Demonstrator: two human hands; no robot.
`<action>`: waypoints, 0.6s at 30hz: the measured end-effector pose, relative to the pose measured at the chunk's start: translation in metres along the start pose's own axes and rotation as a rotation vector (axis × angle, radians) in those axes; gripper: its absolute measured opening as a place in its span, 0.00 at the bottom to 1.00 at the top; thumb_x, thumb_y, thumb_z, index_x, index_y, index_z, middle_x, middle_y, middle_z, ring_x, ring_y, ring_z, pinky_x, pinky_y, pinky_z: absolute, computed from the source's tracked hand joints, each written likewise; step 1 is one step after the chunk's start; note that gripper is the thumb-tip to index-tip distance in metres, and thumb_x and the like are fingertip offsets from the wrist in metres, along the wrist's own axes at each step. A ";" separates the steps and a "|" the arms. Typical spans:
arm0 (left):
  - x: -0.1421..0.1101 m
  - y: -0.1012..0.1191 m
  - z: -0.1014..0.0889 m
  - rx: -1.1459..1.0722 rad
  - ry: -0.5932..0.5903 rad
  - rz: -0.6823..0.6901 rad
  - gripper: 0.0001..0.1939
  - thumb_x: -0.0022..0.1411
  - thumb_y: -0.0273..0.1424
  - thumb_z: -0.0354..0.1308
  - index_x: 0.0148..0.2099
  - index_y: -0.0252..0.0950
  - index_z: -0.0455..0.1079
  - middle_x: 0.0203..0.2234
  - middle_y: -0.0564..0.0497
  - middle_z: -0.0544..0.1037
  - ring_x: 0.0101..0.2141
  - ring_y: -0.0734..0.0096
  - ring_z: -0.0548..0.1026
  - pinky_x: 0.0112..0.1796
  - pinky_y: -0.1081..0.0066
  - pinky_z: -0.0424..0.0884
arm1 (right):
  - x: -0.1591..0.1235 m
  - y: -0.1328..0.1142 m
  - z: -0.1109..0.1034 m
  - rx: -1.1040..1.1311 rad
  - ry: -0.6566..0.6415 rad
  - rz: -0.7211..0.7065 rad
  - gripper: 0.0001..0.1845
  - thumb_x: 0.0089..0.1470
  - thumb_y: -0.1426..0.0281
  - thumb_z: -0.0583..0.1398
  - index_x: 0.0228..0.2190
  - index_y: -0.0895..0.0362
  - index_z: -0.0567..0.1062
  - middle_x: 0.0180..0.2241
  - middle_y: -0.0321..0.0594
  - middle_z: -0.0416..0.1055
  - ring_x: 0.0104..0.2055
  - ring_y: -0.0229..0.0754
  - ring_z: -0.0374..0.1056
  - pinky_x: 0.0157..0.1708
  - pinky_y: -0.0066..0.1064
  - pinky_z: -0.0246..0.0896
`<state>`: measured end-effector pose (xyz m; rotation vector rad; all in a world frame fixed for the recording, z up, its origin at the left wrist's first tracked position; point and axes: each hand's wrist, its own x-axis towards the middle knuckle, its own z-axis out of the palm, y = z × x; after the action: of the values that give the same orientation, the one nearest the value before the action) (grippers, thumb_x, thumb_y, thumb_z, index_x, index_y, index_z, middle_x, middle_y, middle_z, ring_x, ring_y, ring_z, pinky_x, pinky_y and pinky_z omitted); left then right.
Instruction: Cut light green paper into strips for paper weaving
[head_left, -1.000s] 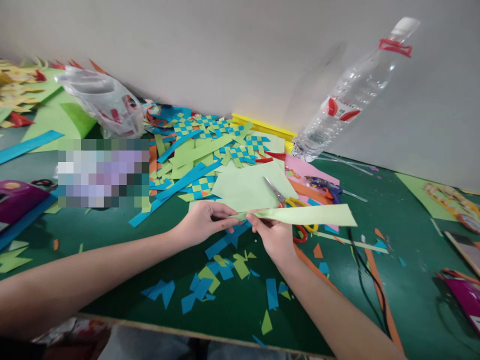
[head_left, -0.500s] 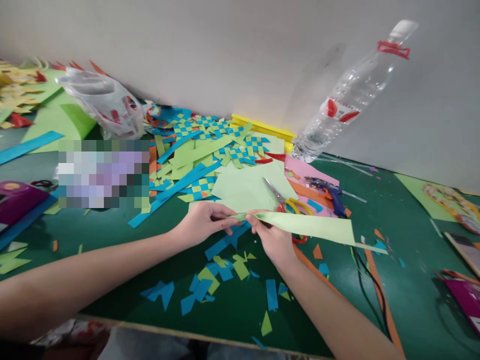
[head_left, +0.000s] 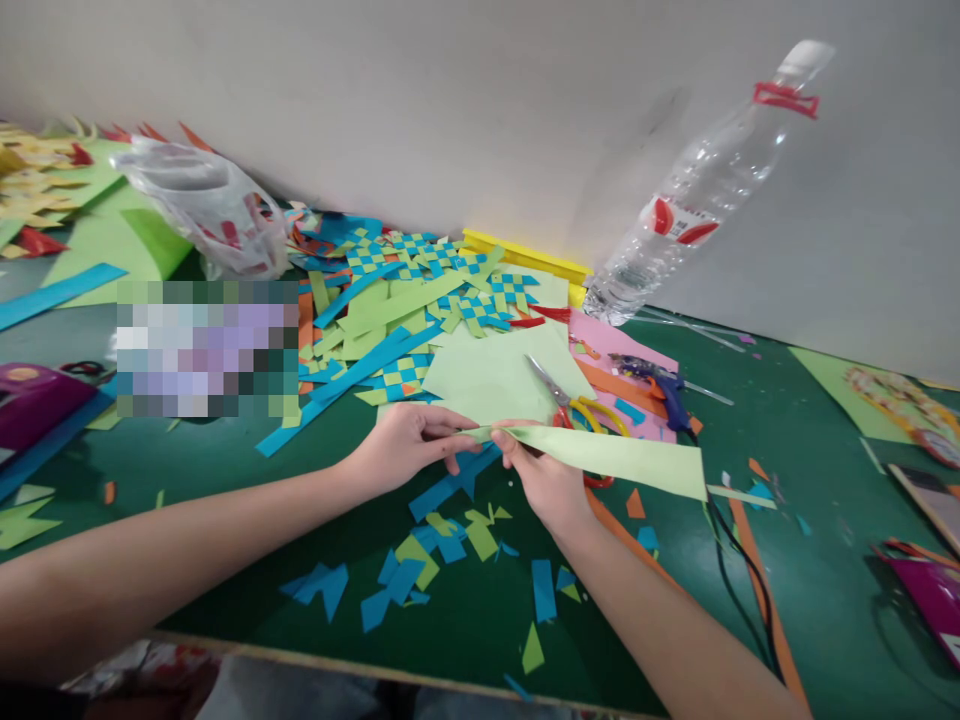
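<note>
Between my two hands runs a light green paper strip (head_left: 637, 458), narrow and creased at its left end and flat and wide toward the right. My left hand (head_left: 409, 445) pinches the left end between thumb and fingers. Close beside it, my right hand (head_left: 544, 475) grips the strip where it widens. Behind my right hand lie scissors (head_left: 551, 380) with red and yellow handles, partly hidden by the strip. A pale green paper sheet (head_left: 502, 370) is just beyond my hands. Blue and green paper scraps (head_left: 420, 560) are strewn on the table nearer to me.
Woven blue-green paper pieces (head_left: 412, 255) are heaped at the back. A tall plastic bottle (head_left: 690, 190) stands near the wall, left of which sits a plastic bag (head_left: 214, 205). A blue glue gun (head_left: 667, 390) rests on pink paper. A black cord (head_left: 754, 570) crosses the green table (head_left: 840, 590).
The free right end of the paper strip has dipped slightly. Both hands keep nearly the same place and grip.
</note>
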<state>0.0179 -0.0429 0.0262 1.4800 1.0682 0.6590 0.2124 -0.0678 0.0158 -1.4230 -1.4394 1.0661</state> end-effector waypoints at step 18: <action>0.002 -0.002 0.001 -0.011 -0.002 0.009 0.15 0.59 0.40 0.61 0.43 0.35 0.75 0.32 0.51 0.83 0.25 0.73 0.79 0.31 0.76 0.76 | 0.000 0.002 -0.001 -0.018 -0.021 -0.018 0.19 0.54 0.52 0.59 0.33 0.54 0.78 0.18 0.31 0.65 0.21 0.35 0.64 0.21 0.26 0.61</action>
<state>0.0187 -0.0418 0.0237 1.4763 1.0553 0.6687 0.2137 -0.0674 0.0140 -1.4123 -1.4775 1.0621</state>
